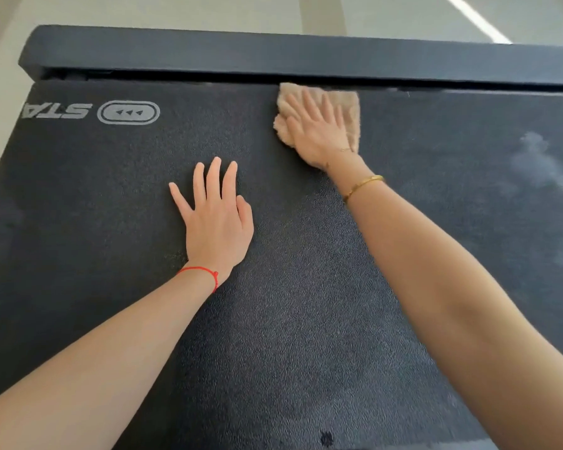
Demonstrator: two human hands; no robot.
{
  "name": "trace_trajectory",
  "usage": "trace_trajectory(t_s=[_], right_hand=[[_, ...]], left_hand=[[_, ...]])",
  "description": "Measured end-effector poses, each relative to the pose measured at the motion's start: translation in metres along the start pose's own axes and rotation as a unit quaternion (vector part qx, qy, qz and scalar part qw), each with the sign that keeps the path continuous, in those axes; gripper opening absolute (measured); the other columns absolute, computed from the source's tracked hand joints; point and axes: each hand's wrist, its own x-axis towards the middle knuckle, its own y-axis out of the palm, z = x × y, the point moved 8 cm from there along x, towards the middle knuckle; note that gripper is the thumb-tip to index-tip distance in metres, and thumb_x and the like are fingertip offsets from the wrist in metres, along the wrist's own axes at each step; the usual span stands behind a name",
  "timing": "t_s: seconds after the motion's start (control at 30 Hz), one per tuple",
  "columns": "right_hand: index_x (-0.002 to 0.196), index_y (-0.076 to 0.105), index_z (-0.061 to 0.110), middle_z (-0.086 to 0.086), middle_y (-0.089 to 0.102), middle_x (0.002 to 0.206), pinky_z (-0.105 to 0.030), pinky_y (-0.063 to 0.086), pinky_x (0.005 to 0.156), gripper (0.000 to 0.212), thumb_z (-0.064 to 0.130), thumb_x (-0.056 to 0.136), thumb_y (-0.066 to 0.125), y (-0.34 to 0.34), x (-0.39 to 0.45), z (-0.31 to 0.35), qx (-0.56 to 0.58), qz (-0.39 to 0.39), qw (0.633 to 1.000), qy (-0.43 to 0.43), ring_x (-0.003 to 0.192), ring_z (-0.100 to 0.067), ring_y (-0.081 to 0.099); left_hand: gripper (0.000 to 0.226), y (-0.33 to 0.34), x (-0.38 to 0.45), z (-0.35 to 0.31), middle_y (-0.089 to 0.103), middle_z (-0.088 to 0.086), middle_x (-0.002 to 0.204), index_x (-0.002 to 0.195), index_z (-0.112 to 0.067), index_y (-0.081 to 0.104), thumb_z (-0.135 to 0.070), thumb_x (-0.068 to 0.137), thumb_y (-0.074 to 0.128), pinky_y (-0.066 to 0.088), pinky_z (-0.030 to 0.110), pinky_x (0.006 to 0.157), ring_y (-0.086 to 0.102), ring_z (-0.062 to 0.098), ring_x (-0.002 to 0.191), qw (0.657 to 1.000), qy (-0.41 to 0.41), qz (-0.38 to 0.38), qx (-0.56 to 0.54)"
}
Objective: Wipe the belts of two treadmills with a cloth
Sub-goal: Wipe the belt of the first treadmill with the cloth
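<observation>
A black textured treadmill belt [273, 319] fills the head view. My right hand [319, 131] lies flat with spread fingers on a beige cloth [350, 105], pressing it onto the belt at its far end, just below the end cover. My left hand [215, 216] rests flat on the bare belt, fingers apart, holding nothing, nearer to me and to the left of the cloth. A red string is on the left wrist and a gold bangle on the right.
A dark end cover bar [273, 56] runs across the belt's far end. A grey printed logo [127, 112] sits on the belt at far left. Pale dusty smears [533, 157] mark the belt at right. Light floor [176, 11] lies beyond.
</observation>
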Motion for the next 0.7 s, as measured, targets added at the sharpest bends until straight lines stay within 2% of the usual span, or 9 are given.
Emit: trace_trajectory(t_s=[0.1,0.17,0.23,0.33,0.47,0.57,0.7], right_hand=[[0.157,0.006,0.034,0.005,0.0,0.166,-0.046,-0.007,0.122,0.052,0.042,0.106,0.017,0.017,-0.017,0.041,-0.019,0.018,0.993,-0.115,0.152,-0.026,-0.006],[0.157,0.006,0.038,0.01,0.0,0.165,-0.041,-0.007,0.121,0.052,0.044,0.106,0.018,0.019,-0.025,0.028,-0.022,0.013,0.989,-0.144,0.152,-0.021,-0.005],[0.156,0.005,0.041,0.012,0.0,0.165,-0.041,-0.007,0.121,0.053,0.047,0.105,0.019,0.005,-0.015,-0.01,-0.036,-0.014,0.994,-0.1,0.153,-0.021,-0.004],[0.156,0.001,0.04,0.008,-0.004,0.165,-0.049,-0.008,0.121,0.056,0.048,0.103,0.018,-0.017,0.014,-0.067,-0.032,-0.02,0.999,0.016,0.152,-0.025,-0.006],[0.156,0.001,0.036,0.003,-0.006,0.166,-0.048,-0.01,0.122,0.057,0.043,0.103,0.018,-0.015,0.026,-0.061,0.018,-0.019,0.997,0.07,0.152,-0.03,-0.01],[0.157,0.008,0.038,0.004,-0.001,0.166,-0.047,-0.008,0.122,0.055,0.043,0.104,0.02,0.002,0.001,-0.021,0.021,-0.018,1.0,0.013,0.152,-0.028,-0.007],[0.156,0.013,0.039,0.009,0.008,0.165,-0.042,-0.004,0.122,0.053,0.041,0.105,0.026,0.017,-0.043,0.013,0.026,-0.009,0.991,-0.129,0.153,-0.02,0.0]], left_hand=[[0.058,0.0,0.002,0.001,0.025,0.004,0.163,0.155,-0.022,0.027,-0.032,0.098,0.024,0.009,0.068,0.117,0.017,0.027,0.152,1.0,0.002,0.004,0.006],[0.061,-0.001,0.002,0.002,0.025,0.003,0.163,0.155,-0.022,0.028,-0.034,0.097,0.019,0.009,0.067,0.118,0.017,0.027,0.152,1.0,0.001,0.006,0.009],[0.061,-0.002,0.002,0.001,0.026,0.003,0.163,0.155,-0.022,0.028,-0.035,0.096,0.017,0.009,0.067,0.118,0.018,0.027,0.152,1.0,0.001,0.007,0.006],[0.062,-0.002,0.003,0.001,0.026,0.003,0.163,0.155,-0.022,0.028,-0.036,0.096,0.017,0.009,0.067,0.118,0.018,0.027,0.152,1.0,-0.003,0.007,0.004],[0.063,-0.003,0.003,0.0,0.024,0.003,0.164,0.156,-0.023,0.027,-0.036,0.096,0.014,0.008,0.066,0.118,0.016,0.027,0.153,1.0,-0.006,0.009,0.005],[0.063,-0.003,0.002,0.0,0.024,0.003,0.164,0.156,-0.023,0.026,-0.036,0.095,0.014,0.009,0.067,0.118,0.016,0.027,0.153,1.0,-0.004,0.01,0.007],[0.063,-0.003,0.002,0.001,0.024,0.003,0.164,0.155,-0.022,0.027,-0.035,0.095,0.016,0.008,0.066,0.118,0.016,0.027,0.152,1.0,0.0,0.012,0.006]])
